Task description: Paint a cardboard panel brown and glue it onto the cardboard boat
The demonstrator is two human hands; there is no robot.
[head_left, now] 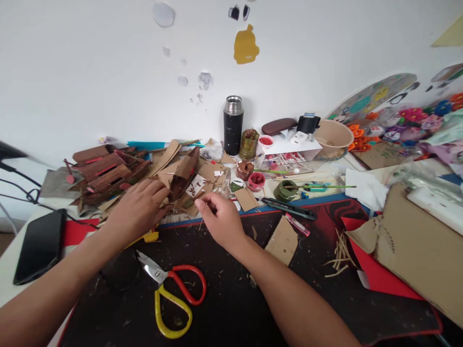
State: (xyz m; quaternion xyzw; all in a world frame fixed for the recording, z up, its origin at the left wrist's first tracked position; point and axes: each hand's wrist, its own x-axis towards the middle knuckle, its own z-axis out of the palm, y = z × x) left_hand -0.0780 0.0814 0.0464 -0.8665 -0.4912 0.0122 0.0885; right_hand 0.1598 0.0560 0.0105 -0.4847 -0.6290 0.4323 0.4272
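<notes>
My left hand is closed, fingers bent down at the front edge of a pile of cardboard scraps. Whatever lies under its fingertips is hidden. Just beyond it rests a brown boat-shaped cardboard model. My right hand is curled, thumb against the index finger, over the dark mat's back edge; I cannot make out what is in the pinch. Scissors with one red and one yellow handle lie spread on the mat below both hands. Brown cardboard boat models are heaped at the left.
A black phone lies at the left. Behind the hands stand a black thermos, paint pots and a green pot with a brush. A cutter and a cardboard piece lie right, near large cardboard.
</notes>
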